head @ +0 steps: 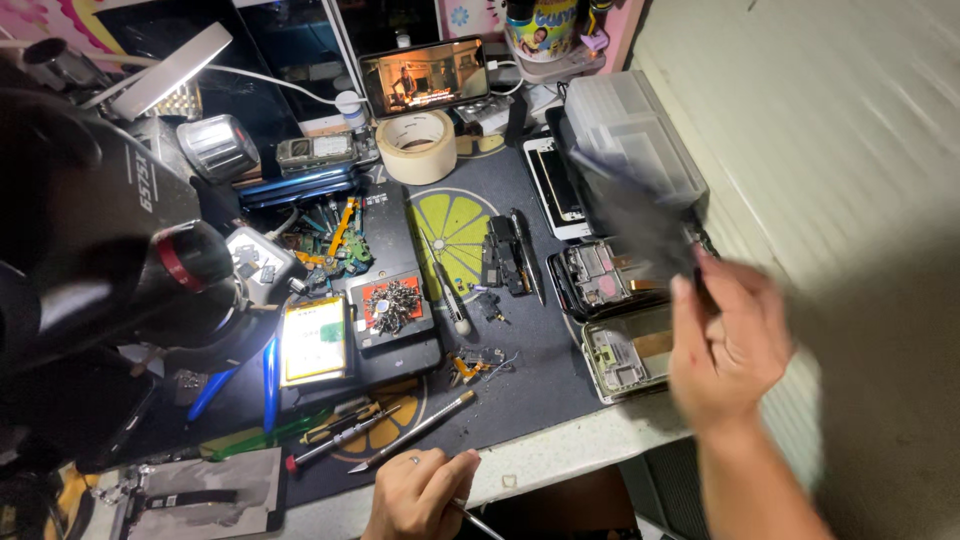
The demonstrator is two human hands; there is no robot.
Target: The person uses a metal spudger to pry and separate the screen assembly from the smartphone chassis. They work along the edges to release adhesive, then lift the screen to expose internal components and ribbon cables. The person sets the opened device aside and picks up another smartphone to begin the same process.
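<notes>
My right hand [722, 345] is raised at the right edge of the bench and grips a dark flat part [640, 222], blurred by motion, above two opened phones [600, 275] [630, 355]. My left hand [418, 493] rests at the bench's front edge, fingers curled around a thin metal tool [478, 522]. A metal spudger [415, 430] lies on the dark work mat [520, 360] just beyond the left hand.
A microscope [110, 250] fills the left side. A tape roll [415, 146], a lit phone [423, 76], a clear parts box [635, 135], a screw pile on a red pad [393, 305], a battery [314, 340] and screwdrivers [335, 435] crowd the bench.
</notes>
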